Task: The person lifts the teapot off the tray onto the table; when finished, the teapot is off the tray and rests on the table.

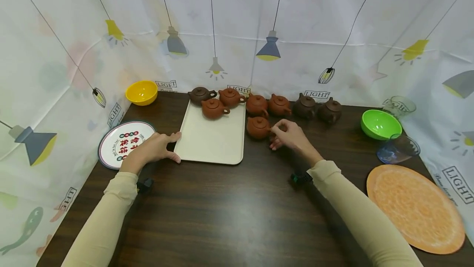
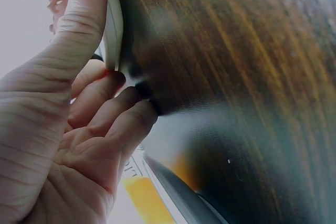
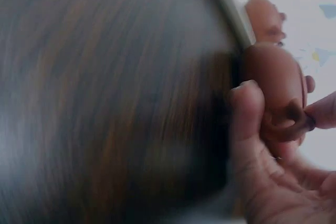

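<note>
A dark wooden bench (image 1: 229, 213) fills the view, walled on three sides by a white curtain (image 1: 314, 16) printed with hanging lamps. The biggest thing on it is the round orange mat (image 1: 414, 207) at the near right edge, well apart from both hands. Next comes the cream tray (image 1: 212, 141) left of centre, with three clay teapots standing along its far end. The left hand (image 1: 153, 148) rests at the tray's near left corner: the thumb lies on the tray's edge and the fingers curl at the rim, a grip that the left wrist view shows pinching the rim (image 2: 113, 24) between thumb and fingertips. Just left of that hand lies a round printed plate (image 1: 118, 143). A green bowl (image 1: 380, 124) sits at the far right with two clear glass cups (image 1: 398, 148) near it, and a yellow bowl (image 1: 141, 92) stands in the far left corner. A row of four more teapots (image 1: 292, 106) lines the back of the bench right of the tray. Smallest and nearest the work is a reddish-brown teapot (image 1: 258, 127), standing on the bench just beside the tray's right edge; the right hand (image 1: 290, 135) has its grip closed on the handle (image 3: 291, 121), thumb and fingertips pinching it.
</note>
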Motion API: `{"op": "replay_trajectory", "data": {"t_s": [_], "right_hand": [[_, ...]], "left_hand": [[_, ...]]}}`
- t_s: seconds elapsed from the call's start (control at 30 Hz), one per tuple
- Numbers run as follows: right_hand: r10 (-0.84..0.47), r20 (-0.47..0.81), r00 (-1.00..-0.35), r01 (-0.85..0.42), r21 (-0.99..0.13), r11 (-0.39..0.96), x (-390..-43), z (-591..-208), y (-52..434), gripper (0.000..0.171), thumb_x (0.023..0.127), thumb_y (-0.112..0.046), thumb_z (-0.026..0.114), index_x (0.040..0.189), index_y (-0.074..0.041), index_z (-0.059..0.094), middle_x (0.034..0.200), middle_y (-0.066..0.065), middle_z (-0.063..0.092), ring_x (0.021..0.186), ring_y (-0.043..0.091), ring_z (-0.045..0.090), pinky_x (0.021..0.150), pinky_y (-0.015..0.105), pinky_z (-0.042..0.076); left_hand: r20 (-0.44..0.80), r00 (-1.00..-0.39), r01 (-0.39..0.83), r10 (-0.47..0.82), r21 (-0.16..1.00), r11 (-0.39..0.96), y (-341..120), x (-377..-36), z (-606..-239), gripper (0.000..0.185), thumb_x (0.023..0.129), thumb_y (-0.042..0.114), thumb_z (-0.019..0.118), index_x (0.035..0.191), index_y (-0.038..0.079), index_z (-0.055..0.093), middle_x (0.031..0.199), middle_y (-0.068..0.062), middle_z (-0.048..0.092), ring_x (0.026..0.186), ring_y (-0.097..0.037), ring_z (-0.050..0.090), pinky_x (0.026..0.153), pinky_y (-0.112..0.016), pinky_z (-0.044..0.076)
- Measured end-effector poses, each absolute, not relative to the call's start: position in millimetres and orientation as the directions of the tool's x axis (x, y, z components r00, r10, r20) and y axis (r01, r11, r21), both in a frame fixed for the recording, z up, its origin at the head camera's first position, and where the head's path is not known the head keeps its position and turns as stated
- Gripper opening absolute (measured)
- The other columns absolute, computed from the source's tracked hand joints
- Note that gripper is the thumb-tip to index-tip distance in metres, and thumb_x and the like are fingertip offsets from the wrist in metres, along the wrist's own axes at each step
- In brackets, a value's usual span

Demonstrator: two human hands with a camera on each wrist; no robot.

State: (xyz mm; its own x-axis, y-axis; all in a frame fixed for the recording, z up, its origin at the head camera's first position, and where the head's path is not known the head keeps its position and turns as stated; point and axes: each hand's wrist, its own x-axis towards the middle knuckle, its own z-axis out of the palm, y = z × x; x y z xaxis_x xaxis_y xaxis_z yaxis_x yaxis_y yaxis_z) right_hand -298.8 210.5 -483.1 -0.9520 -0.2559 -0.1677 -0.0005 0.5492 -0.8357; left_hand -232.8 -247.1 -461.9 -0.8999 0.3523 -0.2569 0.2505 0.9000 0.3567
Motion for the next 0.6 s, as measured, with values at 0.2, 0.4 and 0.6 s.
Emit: {"op": "replay_trajectory", "data": {"t_s": [0.2,0.4,0.6], "right_hand": [[-0.170,0.223,-0.960,-0.274,-0.612,0.742,-290,-456,174,0.041,0.109,-0.051,0.051,0.124,-0.013,0.059,0.086,0.009,0.065,0.065,0.025,0.060,0.059,0.039,0.048],[-0.360,-0.135,-0.923,0.060,-0.975,0.214,-299,-429,81,0.050,0.114,-0.045,0.048,0.152,-0.013,0.047,0.116,0.025,0.072,0.075,0.027,0.076,0.061,0.038,0.062],[-0.278,-0.373,-0.885,0.361,-0.928,0.094,-327,-442,34,0.041,0.115,-0.031,0.048,0.152,-0.015,0.037,0.131,0.031,0.060,0.075,0.025,0.076,0.073,0.035,0.067]], "left_hand": [[-0.255,-0.896,0.264,0.364,0.353,0.897,-249,-237,-454,0.100,0.089,0.048,0.083,0.165,0.002,0.037,0.160,-0.029,0.047,0.148,-0.052,0.048,0.121,-0.061,0.042],[-0.271,-0.902,0.242,0.336,0.328,0.913,-259,-229,-454,0.101,0.088,0.049,0.085,0.163,0.000,0.039,0.158,-0.031,0.048,0.145,-0.053,0.051,0.118,-0.062,0.046],[-0.259,-0.897,0.248,0.358,0.375,0.893,-253,-228,-462,0.102,0.088,0.052,0.084,0.164,0.002,0.039,0.159,-0.031,0.048,0.146,-0.052,0.050,0.119,-0.061,0.046]]}}
